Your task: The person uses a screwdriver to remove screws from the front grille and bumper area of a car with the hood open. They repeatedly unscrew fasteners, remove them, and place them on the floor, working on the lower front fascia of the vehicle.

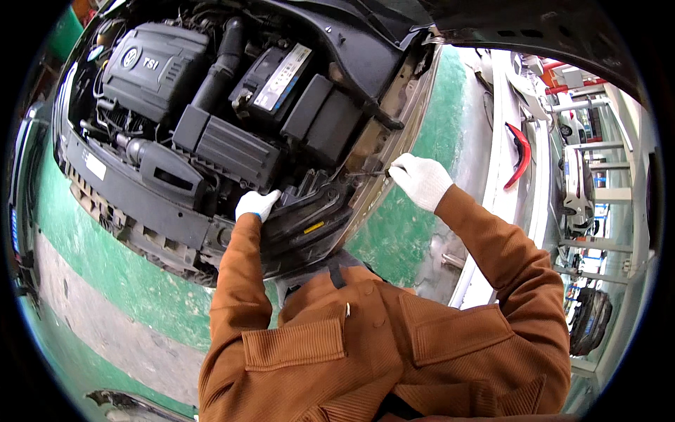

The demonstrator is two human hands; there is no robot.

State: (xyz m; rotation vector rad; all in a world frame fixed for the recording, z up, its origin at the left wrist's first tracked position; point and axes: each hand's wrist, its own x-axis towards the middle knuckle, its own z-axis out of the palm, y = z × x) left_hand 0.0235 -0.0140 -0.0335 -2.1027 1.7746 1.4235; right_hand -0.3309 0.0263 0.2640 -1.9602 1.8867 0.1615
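My left hand point(255, 204), in a white glove, rests at the front of the engine bay beside the ribbed black air filter box point(238, 151). Its thumb points away from the other fingers, which are partly hidden. My right hand point(422, 181), also gloved in white, is closed in a pinch at the fender edge point(383, 184). From its fingertips a thin dark rod-like tool point(367, 173) reaches left, over the inner fender beside the headlight housing point(309, 224); its handle is hidden in the glove. Where the tip ends is hard to make out.
A black engine cover point(155, 70) and the battery point(273, 79) sit deeper in the bay, with a black lidded box point(320, 119) beside them. The raised hood point(541, 32) hangs above right. A red curved lamp point(519, 156) lies on a white surface at right. The floor point(394, 235) is green.
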